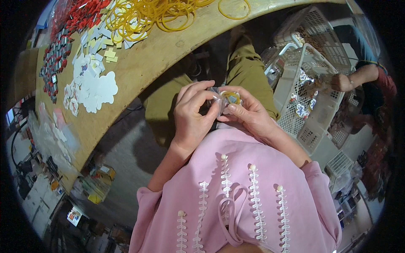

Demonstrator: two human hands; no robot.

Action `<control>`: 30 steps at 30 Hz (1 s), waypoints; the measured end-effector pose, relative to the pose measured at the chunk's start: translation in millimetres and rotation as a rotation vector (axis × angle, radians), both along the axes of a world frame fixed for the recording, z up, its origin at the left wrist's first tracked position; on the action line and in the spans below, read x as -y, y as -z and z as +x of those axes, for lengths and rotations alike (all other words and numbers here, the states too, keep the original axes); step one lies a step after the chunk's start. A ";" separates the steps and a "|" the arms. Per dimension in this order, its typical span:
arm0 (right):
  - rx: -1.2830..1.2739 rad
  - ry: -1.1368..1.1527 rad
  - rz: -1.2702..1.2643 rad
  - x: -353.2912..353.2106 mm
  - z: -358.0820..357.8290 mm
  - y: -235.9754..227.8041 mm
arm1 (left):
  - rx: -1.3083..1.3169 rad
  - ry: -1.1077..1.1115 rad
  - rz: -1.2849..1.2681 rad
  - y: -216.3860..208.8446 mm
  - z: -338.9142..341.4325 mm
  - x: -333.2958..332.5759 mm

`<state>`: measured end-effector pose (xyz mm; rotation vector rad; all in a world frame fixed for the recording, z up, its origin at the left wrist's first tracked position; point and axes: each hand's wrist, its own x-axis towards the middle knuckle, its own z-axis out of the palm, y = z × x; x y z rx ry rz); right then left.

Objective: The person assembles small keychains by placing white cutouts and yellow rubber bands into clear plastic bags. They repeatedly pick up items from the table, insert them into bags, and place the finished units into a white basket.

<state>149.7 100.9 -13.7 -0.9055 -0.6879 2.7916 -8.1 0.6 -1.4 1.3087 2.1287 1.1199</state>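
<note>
Over the lap [252, 76], the left hand [190, 111] and right hand [254, 114] are pinching a clear bag [217, 95] with a yellow band [230, 93]; a gap is separating them from the table's [143, 63] curved edge, and a basket [310, 137] is standing rightward.

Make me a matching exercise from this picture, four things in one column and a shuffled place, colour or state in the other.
1. clear plastic packet
2. thin loops
3. rounded cutouts
4. perforated crates

A. right of the olive trousers
B. yellow, in a heap
C. held between left hand and right hand
D. blank white, on the table

Pairs: 1-C, 2-B, 3-D, 4-A
</note>
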 end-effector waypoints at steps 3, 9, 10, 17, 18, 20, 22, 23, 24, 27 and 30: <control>-0.008 -0.026 0.035 -2.5 0.6 -1.1 | -0.035 -0.004 0.009 -2.5 1.8 -2.3; -0.069 -0.047 0.118 2.2 6.5 7.1 | -0.095 0.043 0.011 -2.6 0.2 -1.9; -0.067 -0.039 0.117 2.8 6.2 5.8 | -0.086 0.043 0.020 -4.3 0.2 -2.8; 0.008 -0.022 0.096 -2.9 3.0 -0.5 | -0.147 0.003 0.108 -10.1 4.6 -2.1; 0.016 -0.007 0.064 -3.4 2.5 -1.6 | -0.151 0.006 0.137 -9.4 3.9 -1.0; 0.033 0.023 0.000 -4.6 1.7 -4.5 | -0.108 0.009 0.190 -10.4 3.7 -0.5; -0.029 0.054 -0.061 -4.5 2.5 1.5 | -0.015 0.012 0.239 -13.1 4.5 -0.8; -0.058 0.071 -0.090 -5.2 2.9 3.7 | 0.100 -0.010 0.200 -13.8 4.9 0.2; -0.060 0.068 -0.103 -6.3 2.9 3.3 | 0.214 -0.032 0.160 -14.8 5.7 2.1; -0.067 0.065 -0.114 -8.7 3.0 1.8 | 0.630 -0.120 0.152 -11.6 9.9 5.5; -0.041 0.078 -0.073 -7.3 5.7 2.4 | 0.422 -0.067 0.037 -20.6 6.1 5.2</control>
